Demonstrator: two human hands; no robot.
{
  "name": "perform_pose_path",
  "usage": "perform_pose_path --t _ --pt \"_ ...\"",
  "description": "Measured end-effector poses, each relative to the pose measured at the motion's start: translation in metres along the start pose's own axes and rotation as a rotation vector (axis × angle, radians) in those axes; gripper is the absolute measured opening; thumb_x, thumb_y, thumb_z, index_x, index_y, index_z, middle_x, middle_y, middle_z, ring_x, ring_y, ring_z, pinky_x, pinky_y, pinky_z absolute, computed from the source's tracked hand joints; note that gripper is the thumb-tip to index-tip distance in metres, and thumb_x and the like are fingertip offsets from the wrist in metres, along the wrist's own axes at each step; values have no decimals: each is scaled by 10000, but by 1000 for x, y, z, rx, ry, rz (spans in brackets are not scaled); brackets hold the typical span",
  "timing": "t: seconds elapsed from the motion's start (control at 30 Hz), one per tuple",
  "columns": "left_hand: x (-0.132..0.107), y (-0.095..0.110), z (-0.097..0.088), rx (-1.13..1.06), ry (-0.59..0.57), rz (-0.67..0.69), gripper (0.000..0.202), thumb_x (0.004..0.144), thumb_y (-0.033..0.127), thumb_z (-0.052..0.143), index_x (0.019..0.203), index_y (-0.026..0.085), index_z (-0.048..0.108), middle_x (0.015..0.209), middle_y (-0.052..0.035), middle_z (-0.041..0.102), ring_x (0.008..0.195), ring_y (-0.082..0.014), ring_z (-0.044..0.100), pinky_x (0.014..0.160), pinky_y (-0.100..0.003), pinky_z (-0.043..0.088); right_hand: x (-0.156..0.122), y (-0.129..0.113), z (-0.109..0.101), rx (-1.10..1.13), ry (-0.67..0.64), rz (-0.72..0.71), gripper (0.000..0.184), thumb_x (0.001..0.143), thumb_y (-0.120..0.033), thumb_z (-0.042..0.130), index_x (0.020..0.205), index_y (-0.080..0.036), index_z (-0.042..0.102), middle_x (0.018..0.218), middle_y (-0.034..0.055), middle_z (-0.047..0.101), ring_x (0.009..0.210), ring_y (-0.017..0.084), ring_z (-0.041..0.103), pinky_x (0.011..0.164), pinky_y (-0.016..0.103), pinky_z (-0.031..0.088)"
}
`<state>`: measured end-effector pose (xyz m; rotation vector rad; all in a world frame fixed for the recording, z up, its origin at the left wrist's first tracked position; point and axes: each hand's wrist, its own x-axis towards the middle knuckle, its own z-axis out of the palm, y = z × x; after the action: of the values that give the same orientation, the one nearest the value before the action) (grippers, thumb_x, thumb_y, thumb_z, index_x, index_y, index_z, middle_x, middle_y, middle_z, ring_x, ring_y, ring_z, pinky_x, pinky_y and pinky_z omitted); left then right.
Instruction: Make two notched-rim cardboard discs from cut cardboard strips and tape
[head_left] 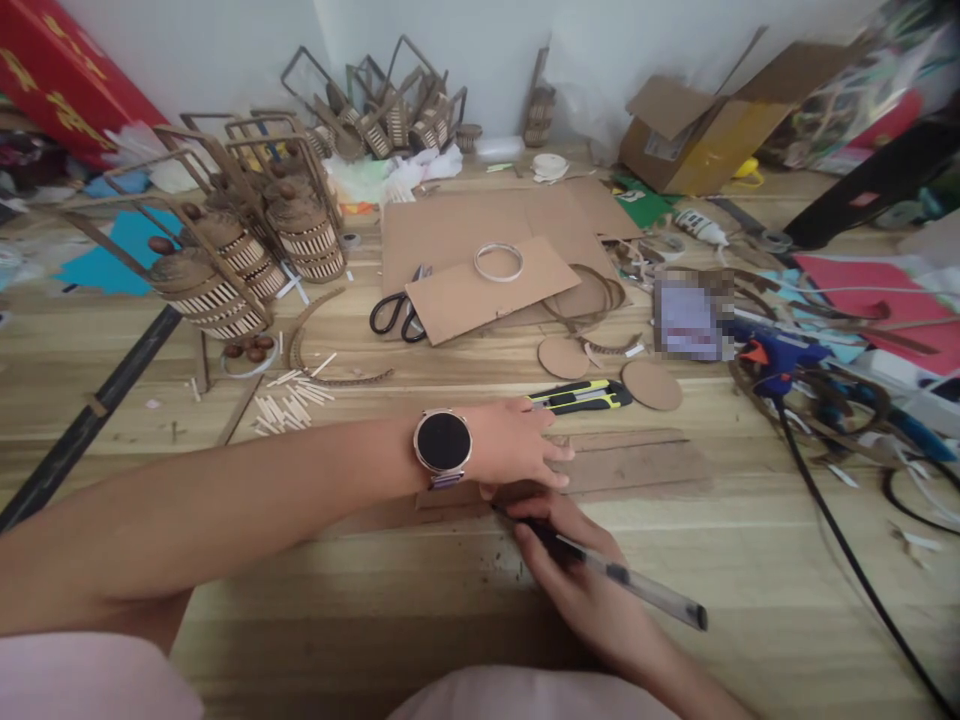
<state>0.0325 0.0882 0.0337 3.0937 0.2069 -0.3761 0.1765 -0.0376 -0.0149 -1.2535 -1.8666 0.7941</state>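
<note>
Along the near middle of the wooden tabletop (300, 620), a brown cardboard strip (637, 468) lies flat, its centre hidden by the hands. Left hand (521, 445) spread over it, palm down, fingers apart; nothing seen in its grasp. Right hand (581, 555) curled in a writing grip round a clear-barrelled pen (652, 592), tip down at the strip, just beside the left thumb. Good practice, by my judgement: press on both sides of the pen's path — firmly enough that the card cannot skid — then draw lightly at one constant lean, thumb clear of the nib. Whether a straightedge sits under the palm, cannot tell. Just beyond the left hand, a utility knife (585, 397); fingers are safer away from its end. Farther out, two cardboard discs (652, 385), then scissors (397, 315) beside a cardboard panel (450, 300) bearing a pale ring (498, 277). Well right, a blue glue gun (780, 360).
</note>
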Motion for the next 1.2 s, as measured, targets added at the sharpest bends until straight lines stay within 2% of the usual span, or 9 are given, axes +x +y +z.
perform_pose_path --t 0.23,0.37,0.53,0.63,0.73,0.8,1.0,1.1,1.2 --pt "2 0 -1 -31 -8 -8 605 709 250 812 1261 382 604 1480 59 507 1221 -300 465 923 -402 386 6 -6 1 -21 5 -35 114 898 -176 543 890 -241 638 898 19 742 834 163 689 752 271 539" --pt "1 0 -5 -80 -43 -24 645 692 197 810 1268 395 597 1492 62 493 1265 -304 439 941 -397 365 2 1 -7 -68 49 -10 118 895 -209 551 858 -241 658 841 21 747 802 181 700 726 283 549" --pt "2 1 -7 -82 -78 -22 709 654 217 845 1288 393 582 1524 51 453 1293 -314 422 942 -394 362 -9 24 -51 -211 117 162 168 878 -336 569 826 -254 706 771 21 752 723 211 710 639 300 557" --pt "3 0 -3 -59 -42 -5 739 634 223 863 1300 372 580 1512 41 471 1264 -323 441 917 -401 381 -17 37 -84 -343 253 300 224 844 -425 570 785 -251 698 738 31 743 596 208 674 488 292 509" --pt "3 -1 -1 -58 -12 12 733 622 225 871 1290 353 596 1494 27 496 1241 -333 461 896 -399 399 -20 35 -98 -391 346 330 215 814 -435 591 752 -248 677 714 31 735 544 196 653 434 278 478" --pt "2 -1 -3 -49 -37 10 726 642 223 858 1302 357 587 1503 31 485 1257 -332 455 902 -399 400 -18 26 -90 -332 311 265 176 824 -391 600 758 -251 683 708 26 733 610 201 682 473 266 500" --pt "2 2 -14 0 -142 -16 739 717 260 816 1384 359 515 1553 64 410 1304 -311 418 943 -395 383 -2 -1 -32 -110 83 67 130 874 -254 579 808 -243 691 738 7 740 685 172 699 615 256 546" --pt "2 2 -9 -1 -91 -12 736 695 269 835 1363 358 538 1527 58 451 1269 -304 444 933 -397 392 2 1 -16 -58 40 43 124 882 -240 567 815 -234 672 768 14 742 740 182 703 658 271 551" --pt "0 1 -3 -2 0 -5 706 680 284 851 1329 332 575 1488 45 502 1219 -299 477 919 -397 408 3 5 -11 -25 9 50 126 894 -231 556 828 -227 663 804 25 741 790 186 702 698 281 552"
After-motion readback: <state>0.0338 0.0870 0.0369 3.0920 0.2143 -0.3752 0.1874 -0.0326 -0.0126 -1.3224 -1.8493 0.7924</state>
